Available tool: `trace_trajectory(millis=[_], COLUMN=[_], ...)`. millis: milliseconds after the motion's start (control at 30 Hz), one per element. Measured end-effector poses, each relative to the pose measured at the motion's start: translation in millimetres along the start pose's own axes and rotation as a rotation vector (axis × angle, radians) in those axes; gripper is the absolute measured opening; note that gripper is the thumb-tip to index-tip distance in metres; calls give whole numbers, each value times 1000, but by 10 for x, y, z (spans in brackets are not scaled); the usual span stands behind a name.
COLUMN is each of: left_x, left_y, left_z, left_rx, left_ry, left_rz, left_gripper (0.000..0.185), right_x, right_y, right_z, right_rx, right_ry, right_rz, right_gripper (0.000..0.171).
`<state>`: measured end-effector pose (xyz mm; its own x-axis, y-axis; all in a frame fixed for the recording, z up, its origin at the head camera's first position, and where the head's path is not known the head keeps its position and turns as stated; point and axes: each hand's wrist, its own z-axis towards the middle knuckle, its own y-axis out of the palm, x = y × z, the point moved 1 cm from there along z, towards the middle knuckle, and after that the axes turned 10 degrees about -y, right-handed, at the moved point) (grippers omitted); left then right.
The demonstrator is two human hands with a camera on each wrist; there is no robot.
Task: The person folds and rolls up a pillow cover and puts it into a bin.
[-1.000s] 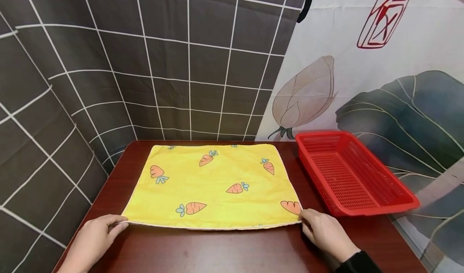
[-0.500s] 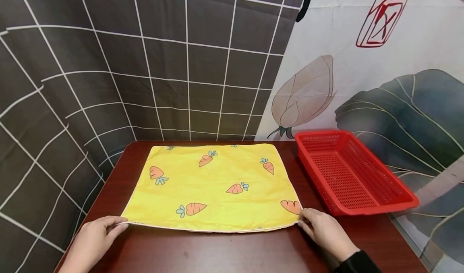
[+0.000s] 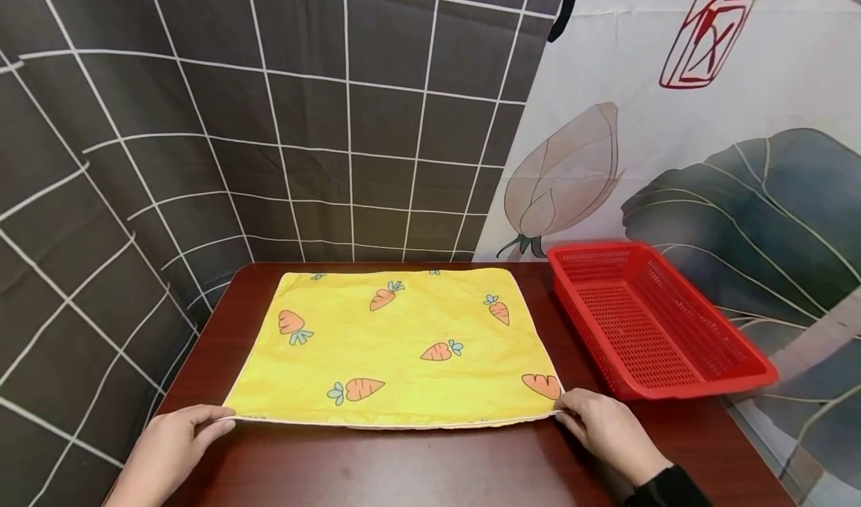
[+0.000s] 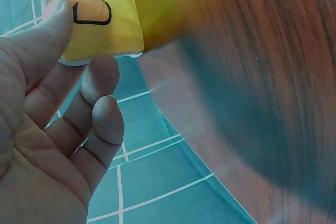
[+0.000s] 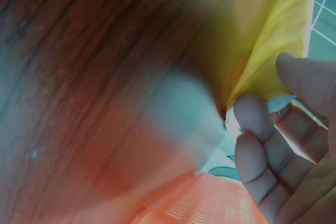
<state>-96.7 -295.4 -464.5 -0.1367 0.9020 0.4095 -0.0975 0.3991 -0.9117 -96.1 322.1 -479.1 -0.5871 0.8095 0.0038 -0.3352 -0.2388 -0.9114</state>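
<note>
A yellow carrot-print cloth (image 3: pixel 403 320) with white edging lies spread as a rectangle on the table. At its near left corner my left hand (image 3: pixel 176 443) pinches the edge between thumb and fingers. My right hand (image 3: pixel 605 428) pinches the near right corner in the same way. Between the two hands the near edge runs almost straight, with a second layer peeking out below it. In the left wrist view the cloth corner (image 4: pixel 102 40) is held under the thumb, the other fingers curled below. The right wrist view has the other cloth corner (image 5: pixel 268 80) slightly creased between thumb and fingers.
A red slotted plastic basket (image 3: pixel 655 327) stands to the right, close beside the cloth. The dark reddish-brown table (image 3: pixel 377 473) reaches back to a grey gridded curtain (image 3: pixel 303 118). A white floral hanging (image 3: pixel 572 66) covers the right side.
The cloth's near edge sagged slightly in the middle half a second ago and is a little straighter now. My left hand has shifted slightly left and nearer; both hands keep their pinch.
</note>
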Motion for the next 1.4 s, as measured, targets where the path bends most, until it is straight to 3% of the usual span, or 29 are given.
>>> trace_trajectory(millis=[400, 733, 1233, 1400], left_x=[-75, -98, -115, -87], left_y=[4, -61, -83, -101], left_z=[-70, -70, -80, -69], left_rx=[106, -24, -42, -43], left_ry=[83, 42, 67, 77], left_rz=[13, 31, 45, 49], left_gripper=[13, 13, 10, 7], right_x=[17, 22, 13, 13], right_y=[-61, -139, -192, -235], right_z=[-50, -62, -79, -72], right_rx=[-13, -116, -186, -251], right_ry=[-36, -21, 11, 46], right_rz=[-3, 24, 52, 95], right_gripper=[23, 16, 15, 13])
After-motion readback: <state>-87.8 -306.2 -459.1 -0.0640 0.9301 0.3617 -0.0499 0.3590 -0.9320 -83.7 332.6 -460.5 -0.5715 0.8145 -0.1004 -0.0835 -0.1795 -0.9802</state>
